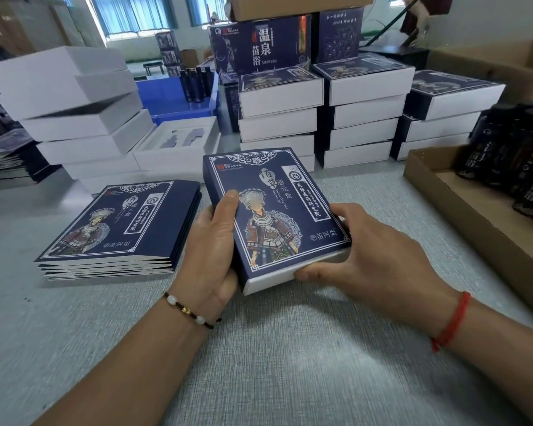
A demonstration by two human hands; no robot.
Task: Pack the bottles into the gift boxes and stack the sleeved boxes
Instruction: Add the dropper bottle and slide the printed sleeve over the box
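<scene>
I hold a gift box (277, 216) in both hands, just above the grey table (259, 364). A dark blue sleeve printed with a figure in costume covers it, and the white end of the box shows at the near edge. My left hand (211, 250) grips its left side, thumb lying across the printed top and the other fingers hidden underneath. My right hand (373, 259) holds the right side and near corner, thumb pressed against the white end, fingers curled round the far edge.

Just to the left of the box lies a pile of flat blue sleeves (114, 232) with the same print. Behind it, towards the back of the table, an open white box (179, 142) shows its moulded insert, and beside that stand stacks of plain white boxes (74, 112). Straight ahead are three stacks of sleeved boxes (360, 115), blue on top with white ends facing me. At the right, a cardboard tray (443, 192) holds dark bottles (511, 161), blurred. Further back a blue crate (179, 99) has more dark bottles standing in it.
</scene>
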